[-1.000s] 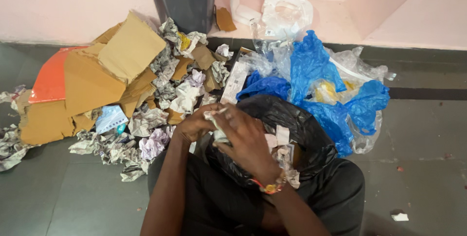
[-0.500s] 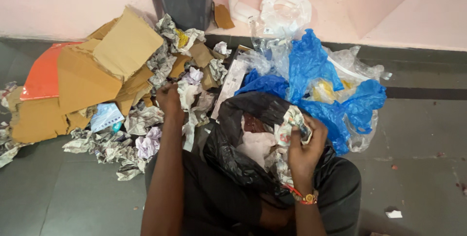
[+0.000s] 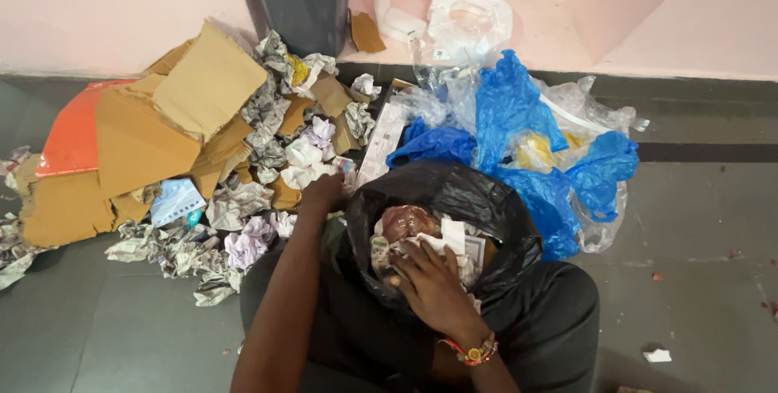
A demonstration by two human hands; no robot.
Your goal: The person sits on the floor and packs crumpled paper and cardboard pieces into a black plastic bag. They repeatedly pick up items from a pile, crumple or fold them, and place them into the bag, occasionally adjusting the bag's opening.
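I sit on the floor with a black garbage bag [image 3: 478, 198] open between my legs. It holds crumpled paper [image 3: 450, 239] and a brownish wad. My right hand [image 3: 429, 279], with a beaded band at the wrist, lies inside the bag's mouth, fingers spread flat on the paper. My left hand [image 3: 324, 192] reaches to the near edge of a heap of crumpled newspaper [image 3: 304, 158]. Its fingers are curled down into the paper, and its fingertips are hidden.
Torn cardboard sheets [image 3: 162, 134] and an orange sheet [image 3: 73, 138] lie at the left. A grey bin [image 3: 296, 0] stands against the pink wall. Blue plastic bags [image 3: 527, 142] and clear plastic bags [image 3: 466, 20] are heaped right of the black bag. Small scraps dot the grey floor.
My right hand has moved from the bag's right rim, where it held crumpled paper, down into the bag's mouth. My left hand has come nearer along the paper heap.
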